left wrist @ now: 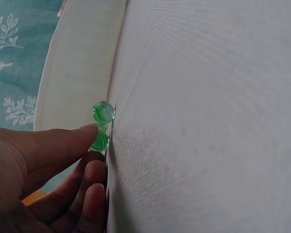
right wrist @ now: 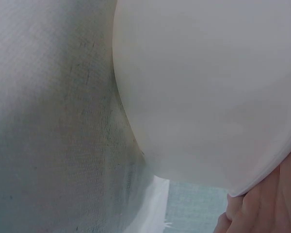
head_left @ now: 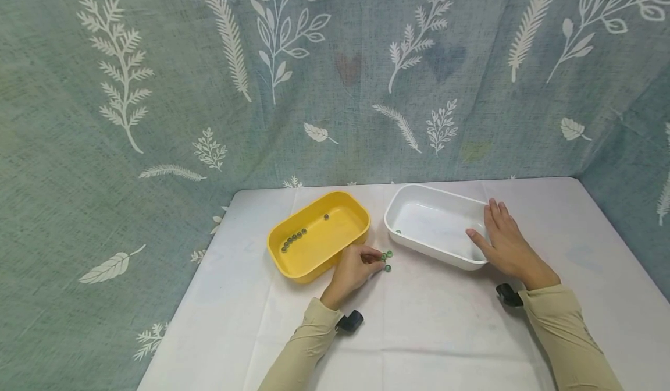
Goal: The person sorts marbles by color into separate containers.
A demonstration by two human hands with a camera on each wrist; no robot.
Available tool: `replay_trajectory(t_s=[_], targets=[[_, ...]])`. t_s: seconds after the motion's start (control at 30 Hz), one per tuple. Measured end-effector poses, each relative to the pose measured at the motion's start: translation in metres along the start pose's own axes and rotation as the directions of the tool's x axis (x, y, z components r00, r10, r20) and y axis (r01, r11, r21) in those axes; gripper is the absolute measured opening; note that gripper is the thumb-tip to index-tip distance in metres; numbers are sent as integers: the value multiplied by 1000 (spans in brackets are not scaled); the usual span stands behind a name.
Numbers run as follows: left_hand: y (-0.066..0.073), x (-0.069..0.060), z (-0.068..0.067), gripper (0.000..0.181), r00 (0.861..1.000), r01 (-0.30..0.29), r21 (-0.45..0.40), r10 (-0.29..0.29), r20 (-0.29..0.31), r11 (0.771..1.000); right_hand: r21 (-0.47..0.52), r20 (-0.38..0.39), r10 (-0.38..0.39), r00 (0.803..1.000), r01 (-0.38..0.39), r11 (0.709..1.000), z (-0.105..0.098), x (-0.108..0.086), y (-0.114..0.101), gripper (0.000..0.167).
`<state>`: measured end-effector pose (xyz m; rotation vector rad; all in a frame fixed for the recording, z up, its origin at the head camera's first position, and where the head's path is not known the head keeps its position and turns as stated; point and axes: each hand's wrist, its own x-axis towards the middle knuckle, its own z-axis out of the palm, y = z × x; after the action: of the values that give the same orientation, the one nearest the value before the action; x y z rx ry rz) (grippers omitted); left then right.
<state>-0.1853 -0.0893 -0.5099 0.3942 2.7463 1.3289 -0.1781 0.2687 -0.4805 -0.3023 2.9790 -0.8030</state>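
My left hand (head_left: 356, 270) is low over the table with bent fingers, its thumb and fingertips at a green glass marble (left wrist: 100, 141). Whether they pinch it cannot be told. Close beside the fingertips lie two more green marbles, one nearer the camera (left wrist: 103, 112) and one partly hidden. My right hand (head_left: 506, 244) rests at the right end of a white plastic tub (head_left: 439, 253), fingers extended along the rim and thumb spread over the inside. A single green marble (head_left: 398, 231) sits in the tub's left corner. In the right wrist view the tub's outer wall (right wrist: 203, 97) fills much of the picture.
Left of the marbles stands a yellow tub (head_left: 309, 274), tilted in line to the upper right, with several dark marbles (head_left: 294, 237) inside. A white cloth (head_left: 445, 333) covers the table. Behind it hangs a green leaf-patterned curtain (head_left: 335, 112).
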Motion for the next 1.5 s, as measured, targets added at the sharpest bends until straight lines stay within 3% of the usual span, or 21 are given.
replay_trajectory(t_s=[0.9,1.37,1.5], targets=[[-1,-1,1,9,1000,10,38,-9,-15,999,-5,-21,-13,1000,13,1000,1,0,0,93],[3,-5,-10,10,999,-29,-41,29,-18,999,-11,-3,-14,1000,14,1000,0,1,0,92],[8,-5,-14,12,999,-44,-104,43,-16,994,-11,-4,-17,1000,17,1000,-1,1,0,92]])
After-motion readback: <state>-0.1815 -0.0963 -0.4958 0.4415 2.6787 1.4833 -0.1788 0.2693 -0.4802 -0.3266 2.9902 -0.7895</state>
